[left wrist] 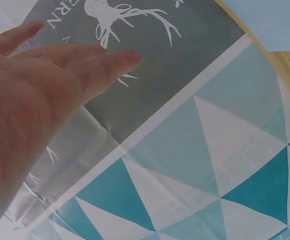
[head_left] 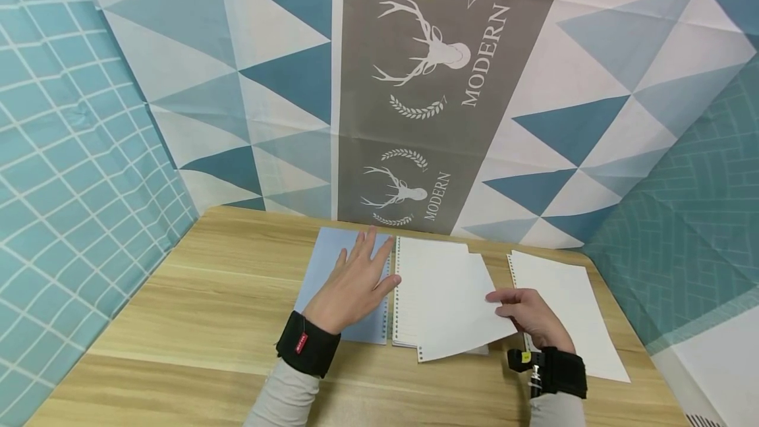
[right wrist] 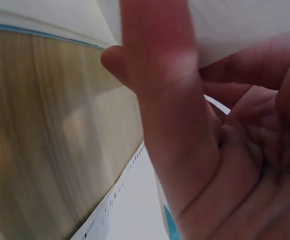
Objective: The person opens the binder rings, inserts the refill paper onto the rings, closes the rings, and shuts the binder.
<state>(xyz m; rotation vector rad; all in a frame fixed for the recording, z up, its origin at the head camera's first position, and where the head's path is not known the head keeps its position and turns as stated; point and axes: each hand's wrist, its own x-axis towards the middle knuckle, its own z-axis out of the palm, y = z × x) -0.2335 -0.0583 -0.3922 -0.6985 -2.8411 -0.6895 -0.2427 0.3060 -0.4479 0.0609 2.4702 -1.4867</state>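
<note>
A loose white sheet with a punched edge [head_left: 459, 321] lies at a slant over the page stack [head_left: 429, 259] of an open loose-leaf notebook. My right hand [head_left: 534, 315] pinches the sheet at its right side between thumb and fingers. In the right wrist view the sheet [right wrist: 250, 25] passes between the thumb and fingers of that hand [right wrist: 175, 120]. My left hand [head_left: 352, 285] hovers over the notebook's light blue cover [head_left: 326, 256], fingers spread and holding nothing. The left wrist view shows the same hand [left wrist: 44, 90] with fingers extended.
More punched white paper [head_left: 566, 312] lies on the right part of the wooden table [head_left: 196, 282]. Behind the table hangs a patterned cloth [head_left: 290, 91] with triangles and deer heads. Blue checked cloth [head_left: 77, 150] covers the left side.
</note>
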